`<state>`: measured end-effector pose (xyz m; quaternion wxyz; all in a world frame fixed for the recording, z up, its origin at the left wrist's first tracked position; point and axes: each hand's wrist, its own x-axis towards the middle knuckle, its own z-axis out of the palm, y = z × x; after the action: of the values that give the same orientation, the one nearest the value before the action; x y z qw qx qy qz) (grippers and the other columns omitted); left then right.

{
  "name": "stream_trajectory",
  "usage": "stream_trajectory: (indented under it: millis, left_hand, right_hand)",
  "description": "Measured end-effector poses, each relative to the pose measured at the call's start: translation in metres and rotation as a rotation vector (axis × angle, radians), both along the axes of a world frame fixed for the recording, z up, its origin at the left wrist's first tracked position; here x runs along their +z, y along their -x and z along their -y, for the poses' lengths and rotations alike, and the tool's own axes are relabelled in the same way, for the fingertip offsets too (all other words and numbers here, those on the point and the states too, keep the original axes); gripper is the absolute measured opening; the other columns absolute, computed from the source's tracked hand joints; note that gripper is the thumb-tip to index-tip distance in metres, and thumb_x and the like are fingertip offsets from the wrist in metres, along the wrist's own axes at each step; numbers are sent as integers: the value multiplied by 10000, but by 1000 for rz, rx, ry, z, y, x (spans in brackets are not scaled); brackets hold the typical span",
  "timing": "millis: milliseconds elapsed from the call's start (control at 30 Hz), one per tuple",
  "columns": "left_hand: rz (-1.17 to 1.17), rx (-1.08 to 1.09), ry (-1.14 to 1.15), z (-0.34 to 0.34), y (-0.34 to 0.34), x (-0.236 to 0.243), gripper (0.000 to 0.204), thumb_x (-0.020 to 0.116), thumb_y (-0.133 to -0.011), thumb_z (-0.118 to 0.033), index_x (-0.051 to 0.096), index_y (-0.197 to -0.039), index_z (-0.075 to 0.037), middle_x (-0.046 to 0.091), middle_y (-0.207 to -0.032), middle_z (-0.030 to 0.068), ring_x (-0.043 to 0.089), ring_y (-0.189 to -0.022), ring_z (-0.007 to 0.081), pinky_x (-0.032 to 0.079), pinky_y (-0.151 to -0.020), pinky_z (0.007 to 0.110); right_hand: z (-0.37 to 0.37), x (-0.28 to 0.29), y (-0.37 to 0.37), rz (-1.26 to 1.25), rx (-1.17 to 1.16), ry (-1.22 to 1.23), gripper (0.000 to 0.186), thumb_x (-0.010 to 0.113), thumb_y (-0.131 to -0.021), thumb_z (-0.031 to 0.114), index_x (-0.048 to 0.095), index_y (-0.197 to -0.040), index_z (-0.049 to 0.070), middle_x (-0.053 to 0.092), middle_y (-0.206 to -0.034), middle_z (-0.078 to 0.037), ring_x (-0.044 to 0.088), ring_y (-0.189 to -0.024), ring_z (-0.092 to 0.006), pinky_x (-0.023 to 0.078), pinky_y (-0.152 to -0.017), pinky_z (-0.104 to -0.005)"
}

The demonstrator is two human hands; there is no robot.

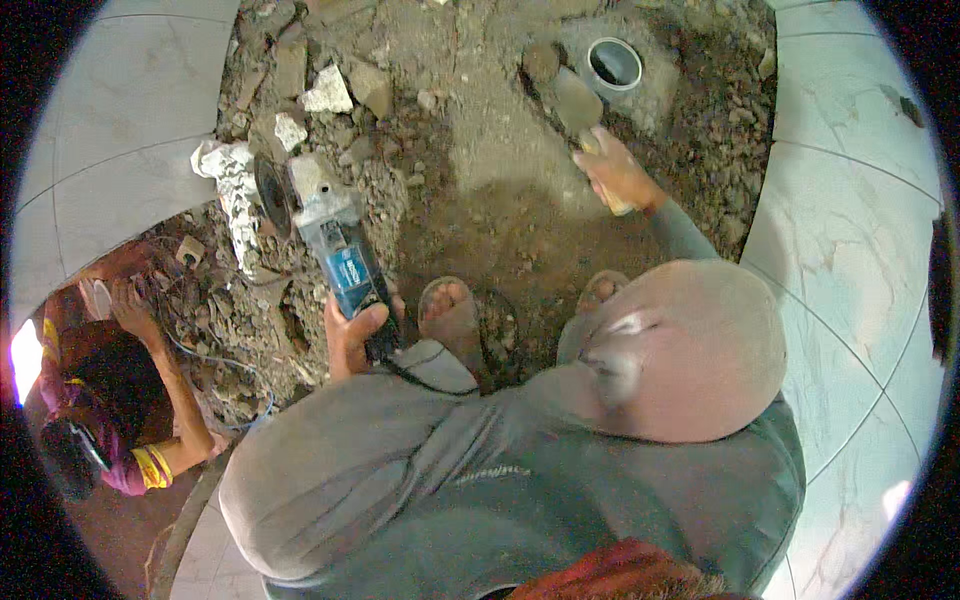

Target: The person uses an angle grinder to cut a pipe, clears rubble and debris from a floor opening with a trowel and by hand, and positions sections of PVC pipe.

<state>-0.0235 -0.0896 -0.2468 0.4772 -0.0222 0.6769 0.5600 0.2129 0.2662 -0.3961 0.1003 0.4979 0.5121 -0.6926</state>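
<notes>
My left hand (pixel 350 340) is closed on the body of a blue and silver angle grinder (pixel 345 270), whose disc points up and left beside a crumpled white bag (pixel 230 190). My right hand (pixel 615 175) grips the yellowish handle of a flat grey tool, apparently a trowel (pixel 578 100), its blade down on the dug floor. Just above that blade is the round white rim of an open pipe (pixel 635 80) set in grey material. My sandalled feet (pixel 445 305) rest on the dirt between my hands.
Rubble and broken tile pieces (pixel 326 92) cover much of the trench, with pale tiled floor (pixel 850 250) on both sides. A co-worker (pixel 110 450) crouches at the lower left, hands near a small pale round object (pixel 97 298), beside a thin cable.
</notes>
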Motion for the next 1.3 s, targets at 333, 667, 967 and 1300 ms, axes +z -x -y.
stream_trajectory:
  millis: [333, 667, 967, 1300]
  left_hand:
    - [31, -40, 67, -18, 6, 14, 606, 872, -661, -224, 580, -1141, 3, 696, -945, 109, 705, -787, 216, 600, -709, 353]
    - [39, -22, -23, -19, -4, 23, 619, 838, -684, -222, 539, -1178, -1, 683, -944, 113, 683, -763, 224, 583, -677, 360]
    - [15, -47, 15, -1, 4, 5, 618, 861, -676, -200, 548, -1171, -4, 685, -954, 112, 703, -819, 229, 600, -736, 372]
    - [86, -32, -34, -5, 3, -4, 620, 869, -674, -237, 565, -1159, 2, 681, -950, 118, 695, -806, 226, 579, -719, 352]
  right_hand:
    - [-21, -3, 72, -251, -198, 35, 468, 652, -915, 210, 371, -1262, 68, 485, -773, -45, 516, -577, -141, 445, -449, -338]
    - [-13, 88, 127, -329, 190, -419, 696, 595, -968, 349, 266, -1475, 5, 540, -798, -41, 522, -519, -137, 459, -451, -302]
    - [24, 34, 72, -170, -372, 107, 381, 656, -939, 320, 418, -1133, 95, 498, -836, -45, 547, -601, -156, 498, -489, -337]
    - [-22, -26, 78, -240, -296, 146, 295, 688, -911, 337, 574, -1082, 125, 562, -775, -44, 577, -570, -206, 508, -461, -387]
